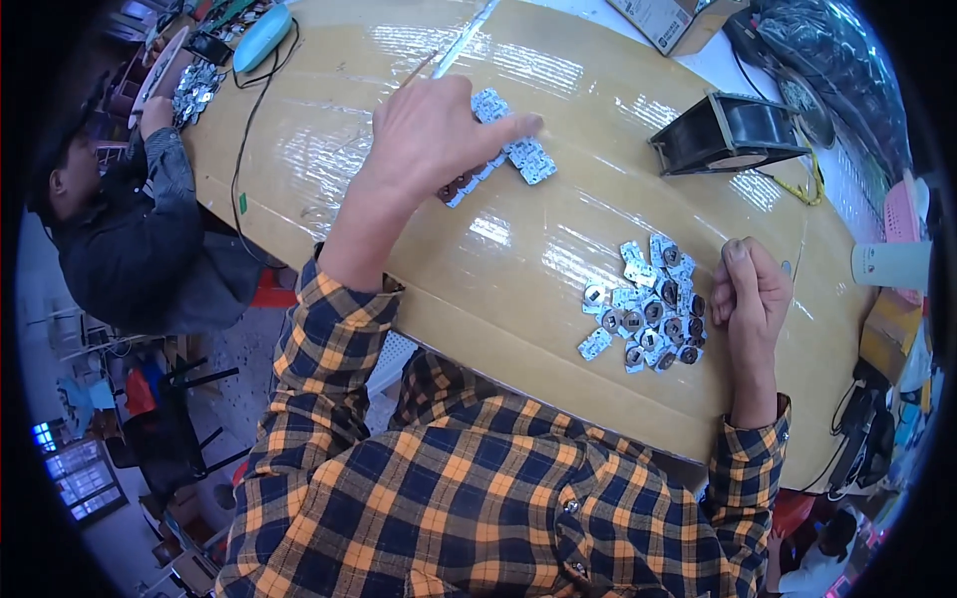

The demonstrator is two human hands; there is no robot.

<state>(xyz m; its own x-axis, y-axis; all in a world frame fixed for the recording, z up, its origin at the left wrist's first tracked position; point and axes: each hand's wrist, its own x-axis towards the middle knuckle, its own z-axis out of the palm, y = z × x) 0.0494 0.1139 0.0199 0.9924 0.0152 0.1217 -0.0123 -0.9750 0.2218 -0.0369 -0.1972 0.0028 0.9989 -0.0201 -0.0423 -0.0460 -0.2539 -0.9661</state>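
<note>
Over light-coloured circuit board panels (530, 161) on the table, my left hand (424, 135) is held back-up. Its thumb reaches out to the right across them, apart from the other fingers, which are mostly hidden. Dark round parts show on one panel beside the wrist. My right hand (755, 287) is curled closed, thumb against the bent fingers; whatever may be inside is hidden. Just left of it lies a loose pile of small circuit boards (653, 312), several bearing dark round parts.
A black fan (730, 135) stands on the brown table (399, 239) at the far right. A pale green cup (890, 265) is at the right edge. An open cardboard box (673, 22) sits at the back. A black cable (239, 169) runs down the left, where another person (150, 219) sits.
</note>
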